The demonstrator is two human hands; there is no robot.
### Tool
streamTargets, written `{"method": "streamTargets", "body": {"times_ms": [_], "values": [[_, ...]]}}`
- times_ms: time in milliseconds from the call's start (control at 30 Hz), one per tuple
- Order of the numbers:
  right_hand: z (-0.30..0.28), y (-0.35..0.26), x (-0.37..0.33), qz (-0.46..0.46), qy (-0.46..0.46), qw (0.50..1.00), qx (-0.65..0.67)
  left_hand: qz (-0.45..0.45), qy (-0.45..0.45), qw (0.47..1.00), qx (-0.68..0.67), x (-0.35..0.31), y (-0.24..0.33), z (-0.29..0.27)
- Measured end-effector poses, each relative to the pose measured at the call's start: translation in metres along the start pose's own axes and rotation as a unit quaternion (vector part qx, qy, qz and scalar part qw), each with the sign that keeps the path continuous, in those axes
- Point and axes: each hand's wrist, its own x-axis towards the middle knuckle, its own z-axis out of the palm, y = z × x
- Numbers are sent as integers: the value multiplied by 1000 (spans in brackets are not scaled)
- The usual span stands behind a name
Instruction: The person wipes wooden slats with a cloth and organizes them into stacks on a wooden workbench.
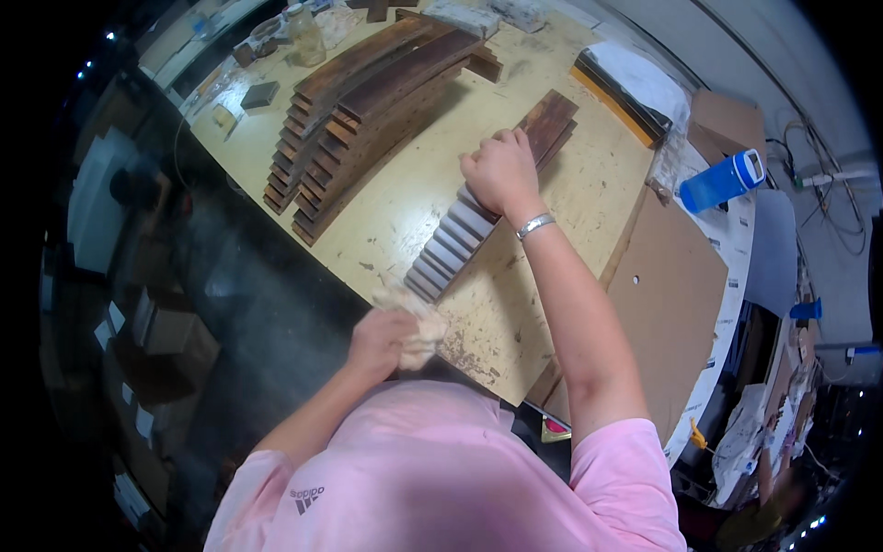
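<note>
Nearest the camera, a pink shirt [432, 460] is being worn. Just beyond it, a pale, crumpled cloth [420, 333] is being gripped by the left hand [375, 345], whose fingers are being kept closed on it at the near edge of the table [501, 313]. The cloth is being blurred, and whether the slats are being touched by it cannot be told.

A stack of slats [452, 237] is being supported on the tabletop, slanted from the cloth up to the right; its near part is being shown as a row of pale grey steps, its far part as dark brown wood. Across its middle the right hand [501, 173] is being laid, fingers bent and touching the wood; whether it is being clamped there or only pressed down cannot be told. A silver bracelet [534, 226] is being worn on that wrist.

To the right, a brown cardboard sheet [676, 299] is being overlooked by a blue bottle [717, 184]. Farther off to the left, a large pile of brown slats [395, 87] with stepped ends is being held up by the table. Behind it, a glass jar [305, 39] is being seen.
</note>
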Motion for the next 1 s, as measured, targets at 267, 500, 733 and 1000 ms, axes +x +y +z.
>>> {"method": "streamTargets", "body": {"times_ms": [267,500,733,1000], "values": [[-2,-5,-1,9,0,1000,0,31,-142,987,-74,10,24,21],[8,6,-7,-20,82,996,41,-151,17,988,14,34,4,-41],[-8,-14,-89,245,252,872,342,-79,-132,963,222,67,-8,-44],[50,-110,-190,305,-60,849,428,5,-143,971,190,67,-17,-39]]}}
